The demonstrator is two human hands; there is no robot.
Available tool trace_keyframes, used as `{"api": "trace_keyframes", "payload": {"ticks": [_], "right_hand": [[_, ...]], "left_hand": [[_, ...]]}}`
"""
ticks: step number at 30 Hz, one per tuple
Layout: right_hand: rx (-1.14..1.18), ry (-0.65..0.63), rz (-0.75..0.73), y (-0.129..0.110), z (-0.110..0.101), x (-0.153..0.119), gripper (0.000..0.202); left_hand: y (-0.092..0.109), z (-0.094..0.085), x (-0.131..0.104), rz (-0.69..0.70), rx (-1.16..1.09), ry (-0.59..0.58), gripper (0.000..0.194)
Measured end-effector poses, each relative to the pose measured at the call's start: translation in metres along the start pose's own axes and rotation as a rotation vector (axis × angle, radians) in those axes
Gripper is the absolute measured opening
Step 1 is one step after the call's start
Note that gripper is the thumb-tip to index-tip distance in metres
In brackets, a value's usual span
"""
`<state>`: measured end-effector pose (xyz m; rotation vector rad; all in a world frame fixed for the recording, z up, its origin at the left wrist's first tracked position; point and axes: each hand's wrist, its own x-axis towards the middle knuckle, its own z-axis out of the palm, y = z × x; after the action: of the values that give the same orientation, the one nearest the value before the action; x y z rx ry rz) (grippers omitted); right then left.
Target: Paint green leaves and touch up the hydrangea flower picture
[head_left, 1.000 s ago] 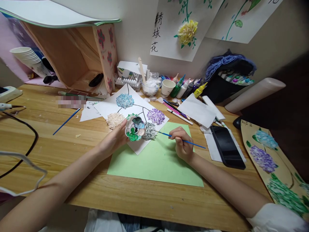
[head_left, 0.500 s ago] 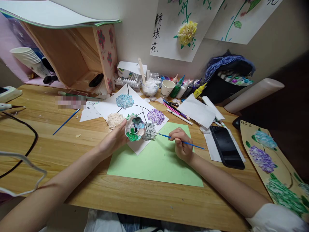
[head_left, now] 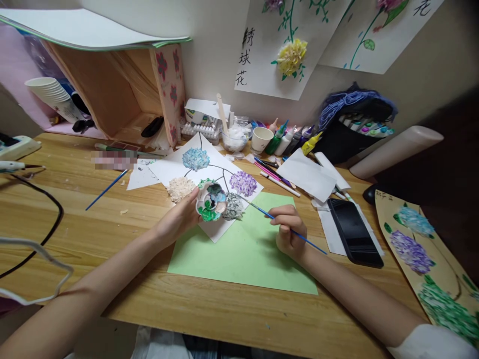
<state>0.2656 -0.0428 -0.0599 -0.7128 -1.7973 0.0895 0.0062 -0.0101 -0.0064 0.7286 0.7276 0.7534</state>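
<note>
My left hand [head_left: 182,214] grips a small round paint palette [head_left: 202,200] by its left edge, its wells smeared with green, grey, black and pinkish paint. In my right hand [head_left: 290,230] is a thin blue paintbrush [head_left: 262,211], its tip pointing up and left near the grey flower. Under both lies white paper [head_left: 215,233] with drawn dark stems. It carries a blue flower [head_left: 195,159], a purple flower [head_left: 243,183], a cream flower [head_left: 180,189] and a grey flower [head_left: 234,206], which the palette partly covers. Green paper [head_left: 239,264] lies beneath the white sheet.
A phone [head_left: 355,232] rests on white paper at the right, beside a flower picture [head_left: 415,249]. Paint bottles [head_left: 279,139], a paper cup [head_left: 261,139] and a bowl of white material [head_left: 235,138] line the back. Another blue brush [head_left: 107,189] lies left.
My right hand has shifted slightly right and down, and the brush now slants more steeply. The left hand still holds the palette over the paper. The whole view has shifted slightly.
</note>
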Motion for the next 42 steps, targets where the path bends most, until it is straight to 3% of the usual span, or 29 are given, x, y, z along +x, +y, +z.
{"api": "trace_keyframes", "payload": {"ticks": [5, 11, 19, 22, 25, 27, 32, 42], "right_hand": [[-0.055, -0.218, -0.122, -0.005, 0.000, 0.007, 0.029], [-0.052, -0.288, -0.074, -0.004, 0.005, 0.009, 0.031], [-0.028, -0.237, -0.057, -0.004, 0.003, 0.004, 0.031], [0.006, -0.027, 0.020, -0.001, 0.003, -0.001, 0.027], [0.077, 0.197, 0.214, 0.005, 0.005, -0.001, 0.016], [0.158, 0.261, 0.349, 0.010, 0.006, 0.001, 0.016], [0.318, 0.253, 0.535, 0.017, 0.006, 0.004, 0.019], [0.359, 0.122, 0.566, 0.017, 0.006, 0.004, 0.020]], "left_hand": [[-0.004, 0.002, 0.002, 0.007, -0.034, -0.029, 0.049], [-0.004, 0.006, 0.000, -0.002, -0.067, -0.047, 0.044], [-0.004, 0.003, 0.000, -0.013, -0.047, -0.076, 0.049], [-0.003, 0.000, 0.001, -0.011, -0.045, -0.076, 0.053], [0.000, -0.003, 0.000, 0.013, -0.030, -0.056, 0.055], [0.002, -0.005, 0.000, 0.023, -0.024, -0.035, 0.055], [0.002, -0.009, 0.003, 0.006, -0.046, -0.011, 0.057], [0.002, -0.008, 0.002, -0.021, -0.062, -0.013, 0.057]]}}
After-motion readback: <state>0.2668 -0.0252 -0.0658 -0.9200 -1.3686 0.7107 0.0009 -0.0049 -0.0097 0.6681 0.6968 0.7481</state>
